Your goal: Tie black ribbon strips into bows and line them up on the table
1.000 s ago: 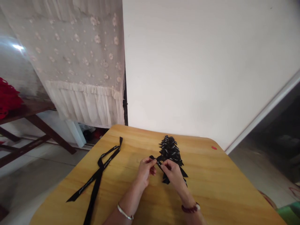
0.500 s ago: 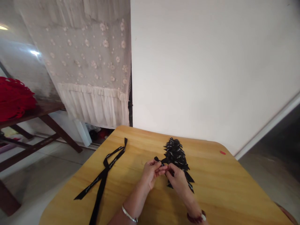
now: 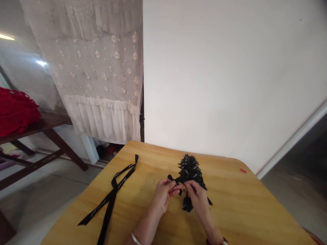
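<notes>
My left hand (image 3: 165, 193) is pinched around a small black ribbon bow (image 3: 172, 178) with pale lettering. One loop sticks out above the thumb, and a short tail hangs between my hands. Just right of it, my right hand (image 3: 198, 195) has thumb and forefinger pressed together close to the bow; what they grip is too small to make out. Behind and partly beneath that hand lies a row of black ribbon bows (image 3: 190, 166), overlapping one another on the wooden table (image 3: 145, 160). A long black ribbon (image 3: 114, 190) lies loosely crossed to the left.
Near the table's right edge is a small red piece (image 3: 243, 170). A white wall panel (image 3: 217, 78) rises behind the table, beside a lace curtain (image 3: 102, 75). Off to the left, a red heap (image 3: 17, 110) sits on a dark wooden bench (image 3: 55, 122).
The view has tilted up slightly, so the scene sits lower. My right hand has turned and drawn a little away from the left fingers. The bow stays in my left hand.
</notes>
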Action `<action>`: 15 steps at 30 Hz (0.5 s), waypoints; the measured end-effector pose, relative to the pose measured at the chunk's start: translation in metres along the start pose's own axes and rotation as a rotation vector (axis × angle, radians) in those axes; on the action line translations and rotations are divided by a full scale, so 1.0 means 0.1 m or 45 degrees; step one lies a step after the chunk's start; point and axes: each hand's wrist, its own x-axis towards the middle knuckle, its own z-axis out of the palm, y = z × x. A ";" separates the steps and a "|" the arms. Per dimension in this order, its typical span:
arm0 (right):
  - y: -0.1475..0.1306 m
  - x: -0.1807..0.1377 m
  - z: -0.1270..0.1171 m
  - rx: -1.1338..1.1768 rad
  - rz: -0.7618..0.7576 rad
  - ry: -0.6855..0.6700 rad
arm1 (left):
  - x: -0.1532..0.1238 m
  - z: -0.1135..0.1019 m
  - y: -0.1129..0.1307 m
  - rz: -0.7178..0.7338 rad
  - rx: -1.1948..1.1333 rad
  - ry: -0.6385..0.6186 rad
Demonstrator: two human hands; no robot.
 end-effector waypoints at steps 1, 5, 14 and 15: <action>0.01 0.00 0.00 0.018 0.011 0.015 | 0.00 0.01 0.00 0.003 0.019 0.000; 0.02 0.00 -0.03 0.060 0.099 0.061 | -0.02 0.03 -0.04 -0.006 0.181 -0.048; -0.09 0.00 -0.05 0.087 0.039 -0.120 | -0.07 0.04 -0.11 -0.097 0.544 -0.313; -0.08 -0.01 -0.04 0.062 0.019 -0.151 | -0.07 0.04 -0.12 -0.099 0.566 -0.351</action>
